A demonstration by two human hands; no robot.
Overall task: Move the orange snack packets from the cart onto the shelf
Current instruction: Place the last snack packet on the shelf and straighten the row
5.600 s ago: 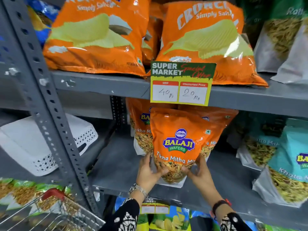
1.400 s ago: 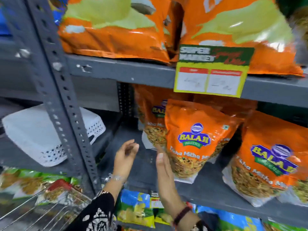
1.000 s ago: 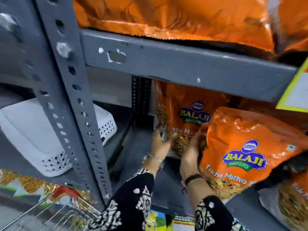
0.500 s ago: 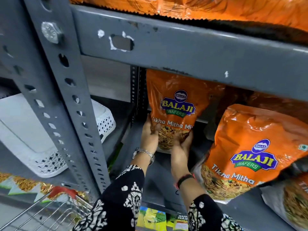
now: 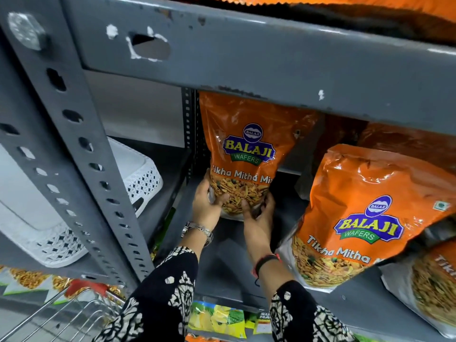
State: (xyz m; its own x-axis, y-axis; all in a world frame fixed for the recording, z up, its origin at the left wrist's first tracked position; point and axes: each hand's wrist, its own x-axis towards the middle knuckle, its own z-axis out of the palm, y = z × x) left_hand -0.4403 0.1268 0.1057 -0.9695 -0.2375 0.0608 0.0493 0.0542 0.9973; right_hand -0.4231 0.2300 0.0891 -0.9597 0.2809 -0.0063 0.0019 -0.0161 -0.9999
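— Shelving first: what is the biggest thing?

— Grey painted metal shelf (image 5: 222, 257), with a perforated upright (image 5: 81, 154) on the left and a chipped front beam (image 5: 246, 60) overhead. Its deck is flat and matte.

— And the orange packets?

— Two show clearly. The nearer orange packet (image 5: 365, 218) leans at the right, glossy and crinkled, with a blue and yellow "BALAJI WAFERS" badge and a clear window of yellow-brown mix at the bottom. The held packet (image 5: 241, 154) stands upright at the back left corner of the shelf, same print, its top just under the beam. I cannot tell whether its base touches the deck.

— How are the hands placed?

— Both reach in, palms facing each other. The left hand (image 5: 207, 203) cups the lower left edge of the held packet, thumb across the window. The right hand (image 5: 259, 211) grips the lower right corner, fingers curled under. So both are grasping that packet.

— Anything on the arms?

— Black sleeves with white patterning, a metal watch (image 5: 197, 229) on the left wrist, a dark band (image 5: 266, 260) on the right.

— Smaller items?

— A white plastic basket (image 5: 138, 178) with lattice sides in the next bay, and a wire cart (image 5: 61, 314) with a red handle at lower left.
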